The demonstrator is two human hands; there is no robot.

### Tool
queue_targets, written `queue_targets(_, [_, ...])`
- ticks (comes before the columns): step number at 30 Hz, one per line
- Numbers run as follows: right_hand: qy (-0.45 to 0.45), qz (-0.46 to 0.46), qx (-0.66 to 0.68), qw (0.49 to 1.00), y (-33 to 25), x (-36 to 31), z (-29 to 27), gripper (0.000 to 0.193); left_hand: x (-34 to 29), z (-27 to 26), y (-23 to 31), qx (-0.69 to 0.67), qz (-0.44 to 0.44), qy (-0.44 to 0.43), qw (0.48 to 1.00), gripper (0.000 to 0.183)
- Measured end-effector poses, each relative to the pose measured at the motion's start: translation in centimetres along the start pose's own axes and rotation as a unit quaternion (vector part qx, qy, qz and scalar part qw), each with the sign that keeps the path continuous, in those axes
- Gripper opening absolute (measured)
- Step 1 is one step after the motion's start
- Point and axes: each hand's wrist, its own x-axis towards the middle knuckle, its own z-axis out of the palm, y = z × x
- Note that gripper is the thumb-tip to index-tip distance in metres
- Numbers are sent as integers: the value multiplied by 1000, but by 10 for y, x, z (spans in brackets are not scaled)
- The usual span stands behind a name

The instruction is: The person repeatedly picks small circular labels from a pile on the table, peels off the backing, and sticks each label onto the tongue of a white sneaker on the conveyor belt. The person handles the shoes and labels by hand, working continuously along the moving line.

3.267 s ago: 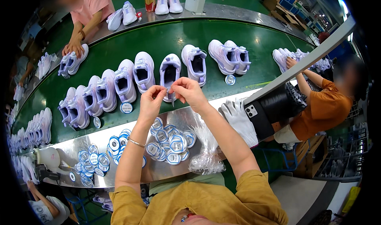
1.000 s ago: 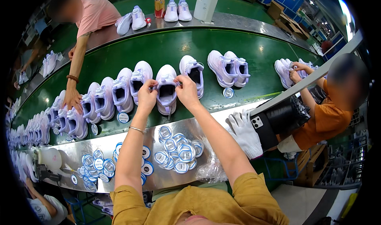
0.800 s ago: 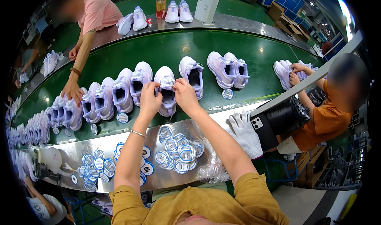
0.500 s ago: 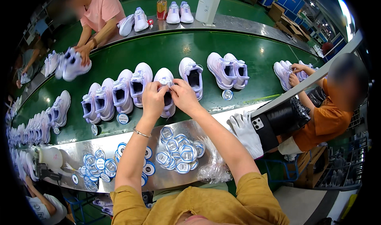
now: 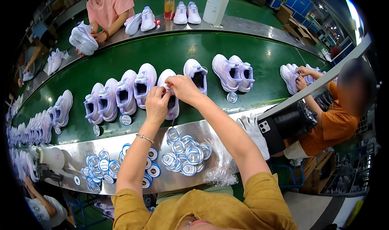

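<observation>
My left hand (image 5: 157, 103) and my right hand (image 5: 183, 89) meet over the tongue and lacing of a white-and-lilac sneaker (image 5: 172, 109). Fingers of both hands are pinched together there, and what they grip is too small and covered to make out. The sneaker's toe points away from me, and its heel faces me. Close on the left stands another such sneaker (image 5: 144, 83), and on the right a further sneaker (image 5: 195, 71). Below my forearms, on the metal ledge, lie a pile of round blue-and-white tags (image 5: 187, 153) and a bundle of thin clear plastic strands (image 5: 221, 163).
More sneakers (image 5: 107, 100) line the green belt (image 5: 170, 47). White gloves (image 5: 254, 134) and a phone (image 5: 264, 127) lie right of my right arm, below a slanted metal post (image 5: 316, 84). Co-workers handle sneakers at far left (image 5: 84, 38) and right (image 5: 288, 78).
My right hand has moved left and up over the sneaker's lacing, closer to my left hand. Across the belt, the co-worker in pink has raised and turned a sneaker.
</observation>
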Motion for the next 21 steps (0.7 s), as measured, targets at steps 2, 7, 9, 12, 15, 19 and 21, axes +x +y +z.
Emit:
queue_targets(2, [-15,34,17,999,-5,5,-4,27,-1,-3,3,12,7,-1,1000,18])
queue_targets(7, [-57,-6,-28,998,0,11,-2,36,2,-8,11,19,49,-9,999,18])
queue_targets(9, [-73,27,-37,996,-4,13,-6,39,2,-9,12,20,57,-4,998,18])
queue_targets(12, [-70,65,-78,992,-19,7,-12,44,1,-11,14,21,52,-5,998,17])
queue_targets(15, [-50,24,16,998,-8,4,-4,42,2,-13,14,10,48,-13,999,17])
queue_targets(19, [-48,23,5,999,-7,9,1,42,3,-15,16,12,29,-21,999,16])
queue_targets(21, [-52,71,-56,995,-15,7,0,48,4,-15,16,1,29,-9,1000,15])
